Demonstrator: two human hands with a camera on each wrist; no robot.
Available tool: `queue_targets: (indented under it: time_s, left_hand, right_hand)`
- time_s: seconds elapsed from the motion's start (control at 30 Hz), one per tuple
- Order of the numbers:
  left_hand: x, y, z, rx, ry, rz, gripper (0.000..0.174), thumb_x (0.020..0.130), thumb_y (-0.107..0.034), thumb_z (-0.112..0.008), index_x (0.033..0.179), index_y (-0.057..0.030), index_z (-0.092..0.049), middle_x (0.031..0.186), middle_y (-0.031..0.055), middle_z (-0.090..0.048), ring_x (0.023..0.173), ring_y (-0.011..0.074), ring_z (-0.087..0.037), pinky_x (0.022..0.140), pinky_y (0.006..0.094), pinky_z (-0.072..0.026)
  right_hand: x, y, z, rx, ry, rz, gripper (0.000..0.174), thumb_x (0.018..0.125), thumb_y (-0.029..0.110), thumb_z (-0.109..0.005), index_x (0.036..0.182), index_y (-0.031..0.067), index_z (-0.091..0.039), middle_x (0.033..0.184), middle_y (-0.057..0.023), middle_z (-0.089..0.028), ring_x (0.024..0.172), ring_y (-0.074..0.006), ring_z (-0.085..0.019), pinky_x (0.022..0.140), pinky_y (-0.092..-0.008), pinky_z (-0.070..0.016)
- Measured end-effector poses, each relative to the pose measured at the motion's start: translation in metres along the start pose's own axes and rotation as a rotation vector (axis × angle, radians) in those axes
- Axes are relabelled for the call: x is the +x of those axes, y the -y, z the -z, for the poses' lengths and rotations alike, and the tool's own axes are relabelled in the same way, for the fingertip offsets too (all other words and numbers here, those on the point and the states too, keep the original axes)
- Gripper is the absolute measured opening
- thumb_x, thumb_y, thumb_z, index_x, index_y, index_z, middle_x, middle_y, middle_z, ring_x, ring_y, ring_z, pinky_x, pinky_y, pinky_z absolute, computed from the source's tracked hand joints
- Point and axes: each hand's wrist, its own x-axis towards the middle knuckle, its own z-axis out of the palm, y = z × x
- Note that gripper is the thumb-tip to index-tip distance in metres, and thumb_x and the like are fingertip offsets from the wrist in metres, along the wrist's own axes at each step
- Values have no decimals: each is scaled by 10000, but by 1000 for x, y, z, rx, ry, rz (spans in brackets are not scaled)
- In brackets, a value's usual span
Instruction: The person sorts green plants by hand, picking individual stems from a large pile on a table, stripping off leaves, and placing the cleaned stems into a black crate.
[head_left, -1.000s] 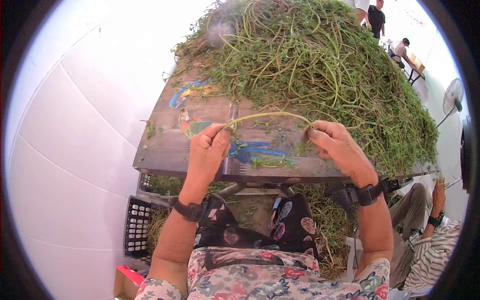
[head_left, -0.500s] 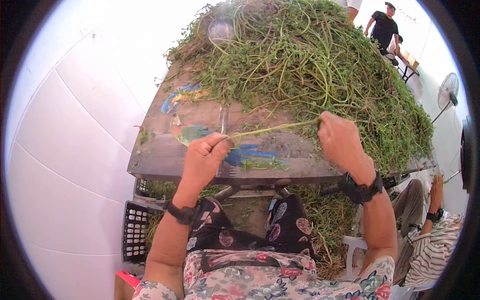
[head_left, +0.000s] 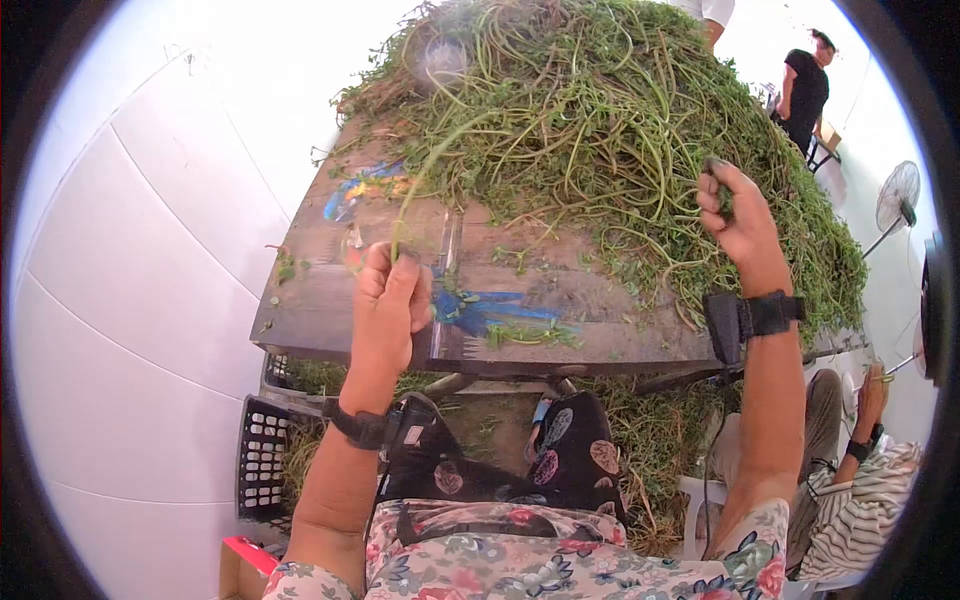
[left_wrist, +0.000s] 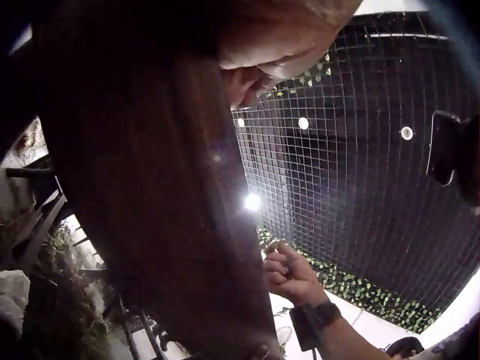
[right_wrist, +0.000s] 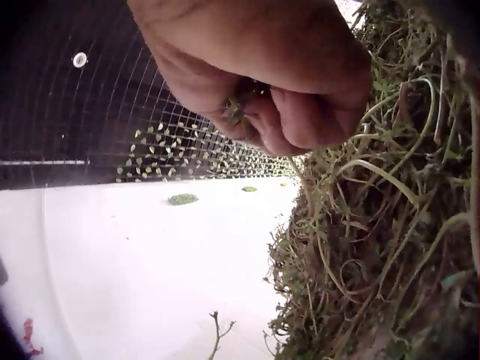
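Observation:
In the head view my left hand (head_left: 388, 300) pinches the lower end of a long green stem (head_left: 430, 165), which arches up to the right in front of the heap. The heap of tangled greens (head_left: 600, 130) covers the back and right of the wooden table (head_left: 330, 300). Over the heap's right side is my right hand (head_left: 742, 220), fingers curled. In the right wrist view a small green leafy sprig (right_wrist: 238, 112) shows in the curled fingers of that hand (right_wrist: 255, 67). The left wrist view shows only part of my left hand (left_wrist: 285, 45); its stem is hidden there.
Loose sprigs (head_left: 525, 335) lie near the table's front edge. A black crate (head_left: 265, 455) stands below at the left, with more greens (head_left: 655, 460) on the floor. A person in stripes (head_left: 870, 510) sits at the right, near a fan (head_left: 897, 195); another (head_left: 805, 95) stands behind.
My right hand has left the stem's far end and moved up and right. The stem, earlier stretched between both hands, now rises from my left hand alone.

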Motion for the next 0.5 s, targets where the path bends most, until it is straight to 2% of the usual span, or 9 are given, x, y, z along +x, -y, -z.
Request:
queue_targets:
  time_s: [0.03,0.13,0.2,0.23,0.33,0.43,0.5]
  left_hand:
    - [0,0,0,8,3,-2,117,904,-199,-502,843,-103,-472,585,-38,-379,428,20,-281,361,186,-210]
    - [-1,-4,0,31,-35,-3,169,894,-197,-513,767,-100,-460,598,-20,-420,430,20,-291,365,188,-218]
    - [-2,-5,-3,45,-117,13,226,878,-207,-537,700,-87,-464,595,-4,-464,427,27,-309,367,196,-227]
    - [-2,-6,-2,25,-97,17,252,876,-208,-539,670,-91,-452,597,-1,-470,428,30,-309,369,199,-228]
    - [-1,-5,3,-6,-53,25,328,879,-231,-532,607,-104,-399,602,7,-462,430,45,-303,373,209,-229]
    - [0,-4,6,20,-6,21,379,896,-277,-504,597,-112,-339,601,15,-420,433,68,-292,378,220,-226]
    - [1,-1,8,22,67,13,401,899,-291,-497,584,-105,-333,595,19,-412,439,72,-298,379,222,-227]
  right_hand:
    - [5,-2,0,-29,96,-49,185,838,133,-503,1001,46,-511,743,-31,-504,596,-141,-502,435,-191,-316]
    - [11,-8,-34,-637,168,22,190,800,171,-541,928,32,-558,739,-66,-547,658,-186,-548,512,-254,-404]
    - [26,-27,-48,-1030,236,276,188,766,172,-547,874,21,-580,747,-102,-578,699,-227,-577,595,-326,-444]
    - [34,-39,-51,-1225,267,408,189,749,173,-550,847,16,-591,751,-120,-594,719,-247,-592,636,-362,-465]
    - [47,-67,-61,-1487,226,544,183,715,163,-544,805,15,-603,825,-169,-610,815,-331,-593,743,-434,-460]
    - [45,-81,-65,-1596,215,546,166,708,139,-536,819,36,-604,847,-171,-612,847,-370,-567,742,-446,-458]
    - [45,-77,-65,-1661,301,585,168,709,142,-540,831,44,-599,843,-172,-612,841,-360,-572,739,-447,-456]
